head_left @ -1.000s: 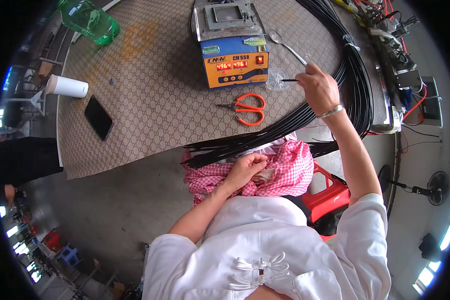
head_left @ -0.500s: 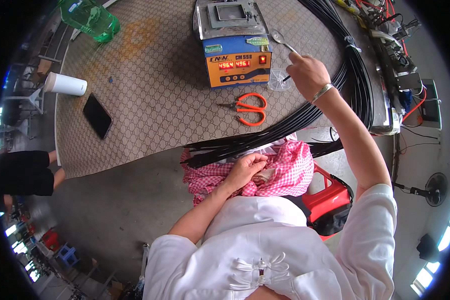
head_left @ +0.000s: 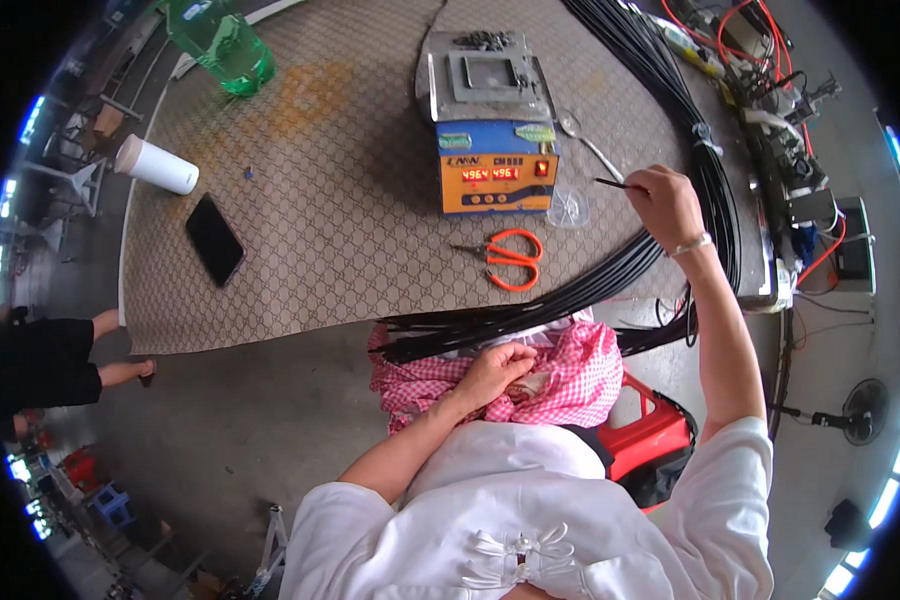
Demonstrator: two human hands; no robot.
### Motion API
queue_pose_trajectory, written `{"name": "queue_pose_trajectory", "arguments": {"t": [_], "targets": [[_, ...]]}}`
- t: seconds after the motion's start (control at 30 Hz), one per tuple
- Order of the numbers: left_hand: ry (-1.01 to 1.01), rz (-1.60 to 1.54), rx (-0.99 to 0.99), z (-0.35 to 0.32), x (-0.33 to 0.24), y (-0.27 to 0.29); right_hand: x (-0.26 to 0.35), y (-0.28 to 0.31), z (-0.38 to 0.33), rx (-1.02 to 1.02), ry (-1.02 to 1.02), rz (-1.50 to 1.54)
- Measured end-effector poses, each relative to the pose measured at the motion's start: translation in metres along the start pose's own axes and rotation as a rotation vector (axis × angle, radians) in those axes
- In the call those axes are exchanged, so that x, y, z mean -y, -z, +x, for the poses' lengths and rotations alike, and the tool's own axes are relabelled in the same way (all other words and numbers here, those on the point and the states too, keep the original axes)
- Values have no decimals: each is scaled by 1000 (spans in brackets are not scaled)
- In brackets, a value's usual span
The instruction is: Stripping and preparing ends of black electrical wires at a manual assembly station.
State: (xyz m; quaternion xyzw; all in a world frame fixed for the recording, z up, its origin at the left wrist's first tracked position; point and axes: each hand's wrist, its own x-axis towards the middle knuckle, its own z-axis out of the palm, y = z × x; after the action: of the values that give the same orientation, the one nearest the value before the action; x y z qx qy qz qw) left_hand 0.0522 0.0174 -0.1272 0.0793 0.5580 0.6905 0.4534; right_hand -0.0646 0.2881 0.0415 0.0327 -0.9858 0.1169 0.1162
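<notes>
Risk sits chiefly at the right hand [head_left: 667, 203], raised over the right part of the tabletop [head_left: 300, 250]. Its fingers are pinched together on the end of a thin black wire [head_left: 610, 183], whose free tip points left toward the blue and orange box unit [head_left: 495, 150] with its lit red digits. The tip hangs just beside a small clear plastic cup [head_left: 568, 207]; a slight drift of the hand could tip that cup, or the wire could slip from so fine a pinch. The unit's flat top appears to be a working surface, so a stray touch there is a hazard in my judgement.

The left hand [head_left: 502, 368] rests near the body on a pink checked cloth [head_left: 570, 375], fingers curled closed on the near ends of the black wire bundle [head_left: 570, 295]. The bundle runs from the lap up and around the right edge of the tabletop; its weight could drag strands off that edge or snag the orange-handled scissors [head_left: 510, 258] lying just beside it.

Containers: contents of the clear cup cannot be told. A white cup [head_left: 157, 165] lies on its side at far left, its inside hidden. A green plastic bottle [head_left: 220, 42] stands at the far edge, contents not discernible. A black phone [head_left: 215, 238] lies flat, well apart from the work.
</notes>
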Motion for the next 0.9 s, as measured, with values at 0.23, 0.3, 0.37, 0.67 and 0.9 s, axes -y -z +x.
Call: {"name": "queue_pose_trajectory", "arguments": {"t": [0.23, 0.3, 0.37, 0.67, 0.9], "targets": [[-88, 62, 5, 0, 4, 0, 40, 24, 64, -245, 116, 159], [-57, 50, 10, 0, 7, 2, 53, 18, 86, -258, 164, 86], [-57, 27, 12, 1, 6, 2, 62, 13, 104, -251, 231, -32], [-76, -47, 13, 1, 13, 7, 83, -11, 141, -64, 173, -226], [-82, -53, -5, 2, 13, 9, 85, -21, 148, -46, 163, -264]]}}
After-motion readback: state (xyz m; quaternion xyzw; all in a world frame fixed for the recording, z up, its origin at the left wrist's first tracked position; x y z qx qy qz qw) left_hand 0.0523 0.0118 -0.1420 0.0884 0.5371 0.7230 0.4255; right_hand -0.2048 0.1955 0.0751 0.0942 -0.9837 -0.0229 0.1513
